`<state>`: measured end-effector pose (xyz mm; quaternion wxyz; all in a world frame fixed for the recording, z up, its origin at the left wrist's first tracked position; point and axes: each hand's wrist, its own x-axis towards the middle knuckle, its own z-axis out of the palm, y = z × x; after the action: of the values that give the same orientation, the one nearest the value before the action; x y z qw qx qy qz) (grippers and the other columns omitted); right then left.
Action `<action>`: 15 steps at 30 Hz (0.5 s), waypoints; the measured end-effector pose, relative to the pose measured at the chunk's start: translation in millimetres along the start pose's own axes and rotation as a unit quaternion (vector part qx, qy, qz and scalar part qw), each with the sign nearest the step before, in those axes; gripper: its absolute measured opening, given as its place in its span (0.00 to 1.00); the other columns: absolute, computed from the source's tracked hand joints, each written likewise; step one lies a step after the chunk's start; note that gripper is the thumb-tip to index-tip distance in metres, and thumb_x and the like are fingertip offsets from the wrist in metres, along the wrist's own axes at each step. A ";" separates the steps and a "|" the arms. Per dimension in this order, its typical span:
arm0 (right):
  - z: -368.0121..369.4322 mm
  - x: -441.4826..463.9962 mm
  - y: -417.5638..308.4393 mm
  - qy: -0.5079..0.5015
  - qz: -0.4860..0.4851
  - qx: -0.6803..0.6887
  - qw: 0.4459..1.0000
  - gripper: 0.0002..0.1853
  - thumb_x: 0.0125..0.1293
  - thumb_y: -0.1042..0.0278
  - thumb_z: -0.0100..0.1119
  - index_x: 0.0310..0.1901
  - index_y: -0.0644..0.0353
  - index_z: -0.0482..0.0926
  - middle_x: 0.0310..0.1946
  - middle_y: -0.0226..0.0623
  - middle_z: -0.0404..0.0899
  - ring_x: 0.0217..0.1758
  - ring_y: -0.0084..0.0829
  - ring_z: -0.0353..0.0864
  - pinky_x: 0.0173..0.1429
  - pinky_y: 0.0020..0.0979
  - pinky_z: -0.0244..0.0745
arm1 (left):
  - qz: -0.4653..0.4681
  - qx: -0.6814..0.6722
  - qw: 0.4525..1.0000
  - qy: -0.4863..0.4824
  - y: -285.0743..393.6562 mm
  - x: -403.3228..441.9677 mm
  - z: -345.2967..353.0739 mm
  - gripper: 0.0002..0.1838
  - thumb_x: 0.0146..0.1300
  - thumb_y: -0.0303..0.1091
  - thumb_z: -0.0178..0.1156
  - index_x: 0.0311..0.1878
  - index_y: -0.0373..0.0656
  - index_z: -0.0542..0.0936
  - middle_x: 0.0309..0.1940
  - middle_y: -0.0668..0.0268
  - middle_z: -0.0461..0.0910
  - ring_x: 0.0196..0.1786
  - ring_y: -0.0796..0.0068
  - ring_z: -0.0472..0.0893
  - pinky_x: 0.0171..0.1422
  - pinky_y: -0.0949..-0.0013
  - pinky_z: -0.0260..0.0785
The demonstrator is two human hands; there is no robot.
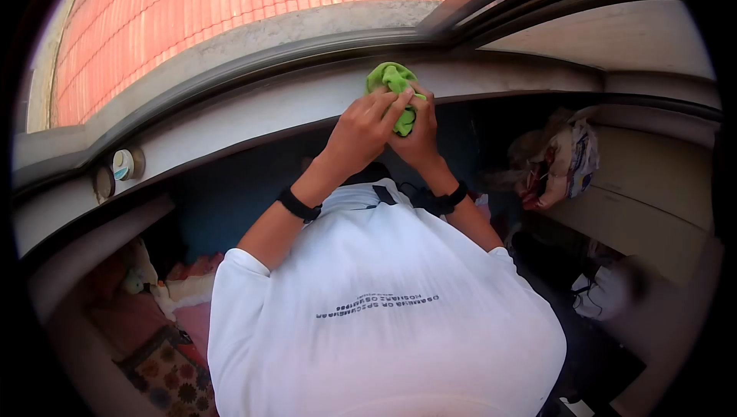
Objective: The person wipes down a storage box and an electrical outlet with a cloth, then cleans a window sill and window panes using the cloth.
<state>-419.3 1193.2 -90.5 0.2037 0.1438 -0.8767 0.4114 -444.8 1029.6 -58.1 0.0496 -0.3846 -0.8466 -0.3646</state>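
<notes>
From my head view, my left hand (359,134) and right hand (421,137) both have their grip closed around the green cloth (391,77), bunched at the windowsill (284,114). I pinch it from either side, probably so its loose folds stay gathered.

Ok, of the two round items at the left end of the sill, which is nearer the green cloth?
The white-topped one, on the side toward the green cloth; the dark brown one sits farther left.
</notes>
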 end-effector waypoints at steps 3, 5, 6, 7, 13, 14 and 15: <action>-9.7 11.1 12.4 0.130 -0.052 -0.028 0.990 0.38 0.58 0.63 0.73 0.66 0.60 0.61 0.64 0.58 0.66 0.66 0.57 0.69 0.69 0.51 0.66 | 0.130 0.011 0.986 0.107 13.3 38.2 -7.3 0.35 0.49 0.18 0.63 0.65 0.45 0.76 0.61 0.57 0.76 0.67 0.50 0.75 0.68 0.53 0.72; 6.6 32.1 14.5 0.155 -0.019 -0.010 0.988 0.35 0.61 0.62 0.70 0.65 0.63 0.62 0.63 0.59 0.66 0.66 0.58 0.68 0.68 0.52 0.65 | 0.099 0.032 0.989 0.105 7.4 45.2 -16.4 0.34 0.49 0.18 0.63 0.64 0.46 0.77 0.61 0.58 0.77 0.68 0.51 0.75 0.68 0.54 0.72; 20.9 39.2 15.1 0.132 0.013 0.034 0.991 0.33 0.62 0.62 0.69 0.63 0.64 0.64 0.63 0.61 0.66 0.66 0.61 0.67 0.69 0.52 0.64 | 0.066 0.053 0.991 0.106 1.3 45.3 -20.0 0.32 0.49 0.18 0.62 0.62 0.48 0.78 0.60 0.60 0.77 0.69 0.51 0.75 0.68 0.54 0.73; 34.3 50.1 8.3 0.120 0.011 0.009 0.993 0.32 0.58 0.62 0.70 0.61 0.65 0.67 0.62 0.62 0.66 0.66 0.62 0.66 0.68 0.54 0.64 | 0.031 0.064 0.992 0.101 -11.1 40.9 -26.5 0.31 0.51 0.17 0.62 0.62 0.47 0.78 0.60 0.58 0.78 0.69 0.51 0.75 0.68 0.53 0.72; 91.1 67.1 -55.6 0.013 -0.031 0.052 0.998 0.32 0.50 0.63 0.73 0.55 0.65 0.71 0.63 0.61 0.67 0.66 0.60 0.67 0.70 0.52 0.66 | -0.139 0.056 0.981 0.123 -36.3 -34.1 -80.9 0.32 0.47 0.12 0.54 0.59 0.43 0.76 0.58 0.53 0.77 0.66 0.46 0.75 0.65 0.52 0.72; 99.9 69.1 -60.9 -0.018 -0.066 0.085 0.994 0.30 0.50 0.65 0.73 0.54 0.65 0.73 0.63 0.59 0.69 0.67 0.59 0.67 0.71 0.51 0.66 | -0.139 0.057 0.981 0.119 -39.3 -43.6 -87.4 0.32 0.47 0.12 0.54 0.59 0.43 0.76 0.58 0.53 0.77 0.66 0.46 0.75 0.65 0.52 0.72; 105.5 72.0 -64.7 -0.016 -0.063 0.087 0.994 0.30 0.50 0.65 0.73 0.54 0.65 0.73 0.63 0.59 0.69 0.67 0.59 0.67 0.71 0.51 0.66 | -0.178 0.042 0.975 0.129 -40.8 -50.3 -92.9 0.32 0.47 0.12 0.55 0.59 0.43 0.75 0.58 0.52 0.77 0.65 0.45 0.75 0.65 0.51 0.72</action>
<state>-480.4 1064.7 -74.4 0.2023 0.2226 -0.8299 0.4698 -455.9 919.9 -32.3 0.1090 -0.1749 -0.9024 -0.3784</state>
